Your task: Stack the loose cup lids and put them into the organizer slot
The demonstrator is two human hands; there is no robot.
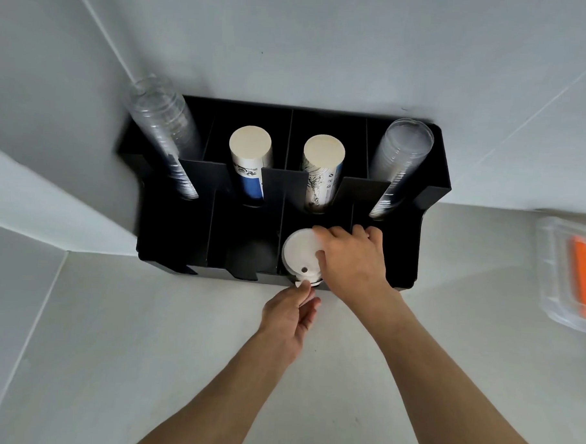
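A stack of white cup lids (300,254) sits in the third front slot of the black organizer (170,236), its top lid showing a small round sip hole. My right hand (352,258) lies over the stack's right side, fingers curled on the top lid. At the slot's front notch, my left hand (289,317) pinches the stack's lower edge between thumb and fingertips. The lower lids are hidden inside the slot.
The back row holds two stacks of clear plastic cups (162,139) (400,159) and two stacks of paper cups (251,156) (322,166). A clear plastic box with an orange item (571,274) lies at the right on the white counter (145,349).
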